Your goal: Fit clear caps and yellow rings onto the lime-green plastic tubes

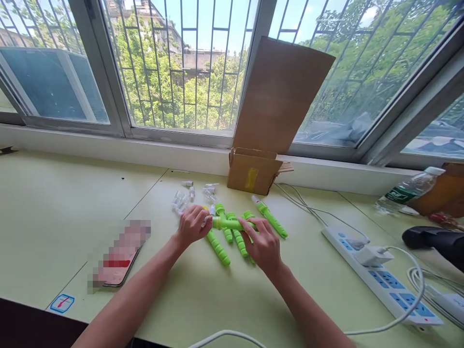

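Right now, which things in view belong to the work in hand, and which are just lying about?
Likely part of the work:
green tube, held between left hand and right hand
other green tubes
clear plastic pieces

Apparently just lying about:
phone
plastic bottle
power strip
cardboard box

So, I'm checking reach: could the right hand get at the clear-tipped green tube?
Probably yes: the right hand is close to the clear-tipped green tube with nothing visible between, though it holds another tube.
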The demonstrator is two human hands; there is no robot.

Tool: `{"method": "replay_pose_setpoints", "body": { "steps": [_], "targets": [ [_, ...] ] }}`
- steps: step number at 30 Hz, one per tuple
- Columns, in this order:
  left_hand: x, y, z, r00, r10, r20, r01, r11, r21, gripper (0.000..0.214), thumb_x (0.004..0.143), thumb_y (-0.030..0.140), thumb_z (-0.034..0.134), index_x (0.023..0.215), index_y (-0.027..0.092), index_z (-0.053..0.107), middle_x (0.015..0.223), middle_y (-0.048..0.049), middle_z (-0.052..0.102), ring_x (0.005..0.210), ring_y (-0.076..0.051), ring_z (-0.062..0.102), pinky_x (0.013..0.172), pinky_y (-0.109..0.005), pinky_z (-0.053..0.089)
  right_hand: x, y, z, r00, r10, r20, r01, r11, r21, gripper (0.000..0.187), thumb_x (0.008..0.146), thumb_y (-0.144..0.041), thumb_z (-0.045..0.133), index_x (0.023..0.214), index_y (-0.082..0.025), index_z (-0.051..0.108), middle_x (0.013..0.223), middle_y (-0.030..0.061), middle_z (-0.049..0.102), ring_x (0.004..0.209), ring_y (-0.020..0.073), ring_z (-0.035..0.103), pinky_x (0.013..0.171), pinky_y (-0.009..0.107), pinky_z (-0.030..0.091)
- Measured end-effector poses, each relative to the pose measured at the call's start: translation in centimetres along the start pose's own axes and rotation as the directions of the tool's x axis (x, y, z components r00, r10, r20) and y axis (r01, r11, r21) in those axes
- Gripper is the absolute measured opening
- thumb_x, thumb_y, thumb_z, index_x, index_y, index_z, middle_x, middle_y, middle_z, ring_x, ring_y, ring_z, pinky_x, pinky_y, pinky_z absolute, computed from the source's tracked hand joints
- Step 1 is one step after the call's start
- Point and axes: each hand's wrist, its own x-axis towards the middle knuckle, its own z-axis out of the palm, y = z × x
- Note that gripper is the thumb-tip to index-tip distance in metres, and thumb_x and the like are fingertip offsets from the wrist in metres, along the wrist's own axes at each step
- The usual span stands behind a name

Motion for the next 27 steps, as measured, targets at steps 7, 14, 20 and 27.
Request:
{"method": "replay_pose_setpoints", "body": {
  "steps": [7,14,20,27],
  "targets": [
    [0.0,0.9,0.8,0.999,-0.039,-0.026,0.041,0.996,0.082,0.039,0.084,0.023,0.056,0.122,0.017,0.047,0.122,-0.0184,0.054,0.111,-0.029,0.056,0.081,-0.038,0.048,-0.3,1.0,0.9,0.99,0.136,0.027,-0.137,0.988,0.064,0.037,0.096,-0.03,0.042,0.127,-0.017,0.057,0.099,0.0117,0.068,0.092,0.0237,0.061,0.08,0.034,0.048],
    [0.1,1.1,1.3,0.993,-0.024,0.119,0.012,0.996,0.093,0.031,0.085,0.02,0.054,0.117,0.017,0.054,0.121,-0.0172,0.056,0.111,-0.029,0.055,0.089,-0.042,0.046,-0.3,1.9,1.4,0.914,0.4,0.072,-0.401,0.916,-0.001,0.04,0.096,-0.037,0.037,0.118,-0.014,0.061,0.098,0.0129,0.068,0.08,0.0231,0.063,0.066,0.03,0.045],
    [-0.4,1.4,2.0,0.985,0.059,0.162,-0.068,0.996,0.051,0.013,0.088,0.015,0.048,0.08,0.018,0.058,0.071,-0.0029,0.06,0.068,-0.016,0.057,0.062,-0.027,0.043,-0.5,4.6,1.8,0.784,0.592,0.186,-0.572,0.806,-0.155,0.037,0.094,-0.036,0.04,0.103,-0.013,0.067,0.086,0.0128,0.069,0.078,0.0244,0.063,0.065,0.03,0.04],
    [-0.7,1.6,2.3,0.985,0.089,0.148,-0.096,0.995,0.039,0.016,0.091,0.017,0.05,0.077,0.018,0.059,0.066,-0.0017,0.058,0.061,-0.014,0.054,0.057,-0.026,0.039,-1.1,6.3,2.0,0.734,0.631,0.252,-0.573,0.774,-0.268,0.033,0.092,-0.032,0.04,0.084,-0.018,0.069,0.074,0.0102,0.069,0.066,0.0221,0.061,0.057,0.029,0.034]
  ]
}}
